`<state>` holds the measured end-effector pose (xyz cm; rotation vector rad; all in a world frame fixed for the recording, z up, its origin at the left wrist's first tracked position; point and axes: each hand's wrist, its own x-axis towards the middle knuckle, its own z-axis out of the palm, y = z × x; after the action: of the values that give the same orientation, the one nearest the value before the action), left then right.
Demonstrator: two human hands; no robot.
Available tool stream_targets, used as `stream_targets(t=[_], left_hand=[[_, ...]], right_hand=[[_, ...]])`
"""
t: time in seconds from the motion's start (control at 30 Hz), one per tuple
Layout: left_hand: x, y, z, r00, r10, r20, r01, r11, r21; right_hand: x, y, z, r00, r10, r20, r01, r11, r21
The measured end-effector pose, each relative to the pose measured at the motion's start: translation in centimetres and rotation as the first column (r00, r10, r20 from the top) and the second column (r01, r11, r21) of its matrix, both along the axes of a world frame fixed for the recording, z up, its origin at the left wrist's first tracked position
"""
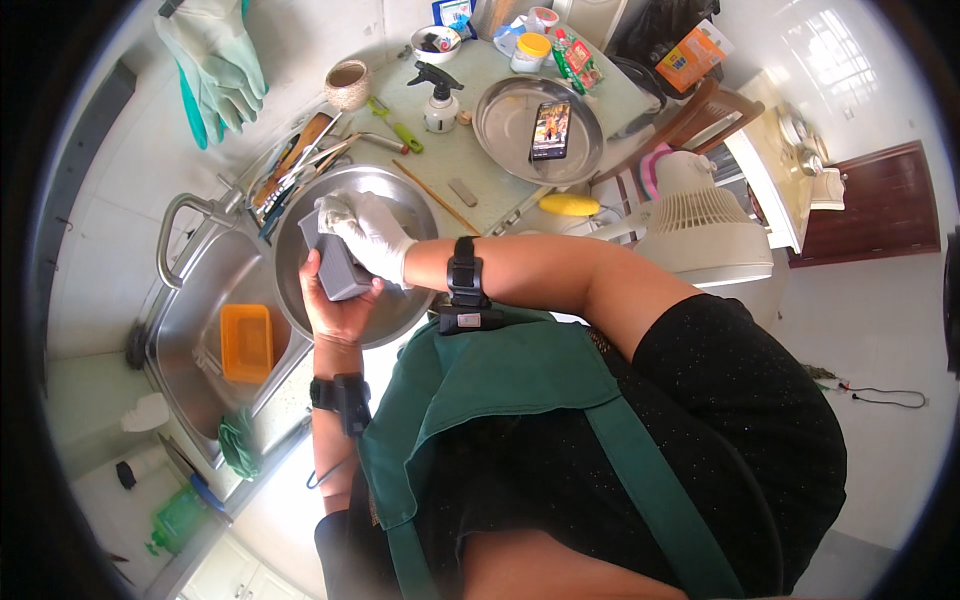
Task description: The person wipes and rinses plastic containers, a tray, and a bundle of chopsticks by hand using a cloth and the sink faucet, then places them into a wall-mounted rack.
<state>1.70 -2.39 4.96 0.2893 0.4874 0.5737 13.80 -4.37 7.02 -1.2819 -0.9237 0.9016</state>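
My bare left hand [337, 311] grips a grey, ridged rectangular block [339, 271] from below, tilted over a wide stainless steel basin [409, 319]. On my right hand [377, 238] is a thin white glove. Its fingers press a crumpled greyish-white cloth or wad [335, 211] against the block's upper end. The gloved hand hides part of the block, and I cannot tell what the block is. Beneath both hands, the inside of the basin shows only in part.
Left of the basin is a sink [187, 330] with a curved faucet [171, 240] and an orange plastic tub [246, 343]. Knives and tools [300, 161] crowd the basin's far rim. Beyond stand a spray bottle [440, 105] and a steel pan [499, 139] holding a phone [551, 130]. A fan [701, 217] stands right.
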Motion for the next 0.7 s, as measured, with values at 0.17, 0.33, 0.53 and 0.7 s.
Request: stream_targets(t=[0.17, 0.33, 0.53, 0.7], left_hand=[[-0.9, 0.9, -1.9, 0.997, -0.069, 0.045, 0.072, 0.996, -0.055], [-0.3, 2.5, -3.3, 0.93, 0.048, -0.364, -0.031, 0.998, 0.052], [-2.1, 4.1, -7.6, 0.311, 0.646, -0.698, 0.509, 0.507, 0.696], [-1.3, 3.9, -7.3, 0.104, 0.58, -0.808, 0.813, 0.418, 0.405]], right_hand=[[1.0, 0.1, -0.2, 0.911, 0.121, 0.395, -0.046, 0.98, -0.195], [4.1, 2.5, -6.3, 0.998, 0.038, -0.05, -0.046, 0.985, -0.167], [6.0, 3.3, -6.1, 0.938, -0.144, -0.314, 0.054, 0.959, -0.279], [5.5, 2.3, -4.5, 0.986, -0.144, -0.08, 0.101, 0.912, -0.397]])
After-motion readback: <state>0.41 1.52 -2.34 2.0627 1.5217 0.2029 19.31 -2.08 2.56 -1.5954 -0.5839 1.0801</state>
